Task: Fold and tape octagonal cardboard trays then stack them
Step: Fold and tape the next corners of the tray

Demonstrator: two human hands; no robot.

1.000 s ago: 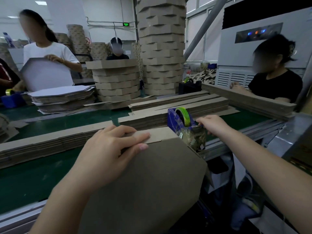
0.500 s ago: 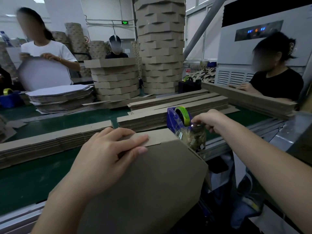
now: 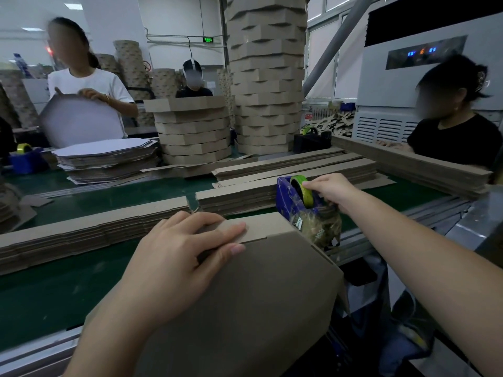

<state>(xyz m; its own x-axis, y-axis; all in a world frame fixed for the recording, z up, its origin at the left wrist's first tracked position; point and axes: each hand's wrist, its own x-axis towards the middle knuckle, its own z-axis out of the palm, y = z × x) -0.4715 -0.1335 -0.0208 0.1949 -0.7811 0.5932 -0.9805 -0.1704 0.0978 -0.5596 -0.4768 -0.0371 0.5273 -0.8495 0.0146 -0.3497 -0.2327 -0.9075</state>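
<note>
Currently, the folded tray (image 3: pixel 258 295) stands on edge at the near side of the tabletop (image 3: pixel 54 281), with its flat base panel facing the camera and one side wall uppermost. The left hand (image 3: pixel 177 257) steadies it. Its fingers (image 3: pixel 217 227) lie nearly straight along the top wall and press the overlapping flap (image 3: pixel 272 225) down. The thumb rests on the base panel just below the fold. This hand presses rather than grips and encloses nothing.

The tape dispenser (image 3: pixel 288 205) sits just beyond the tray's upper right corner; whether the two touch cannot be confirmed. The right hand (image 3: pixel 330 190) is at the dispenser, with its fingers curled onto the green tape roll (image 3: pixel 306 191) and the index tip on the roll's rim. Whether a free tape end is pinched cannot be determined.

Governing relation: the flap joint lies to the left of the right hand and nearer the body, and the left fingertips stop just short of the joint's step. The long axis of the top wall runs left to right, roughly in line with the dispenser. The right hand is therefore nearer the tape, and the left hand nearer the joint.

Judged from this layout, the step in hand is drawing tape. The next move calls for carrying a strip leftward and toward the body onto the joint, with the left hand pressing throughout. Early release would probably let the flap spring open.

Finished trays (image 3: pixel 190 131) are stacked at the far side.
</note>
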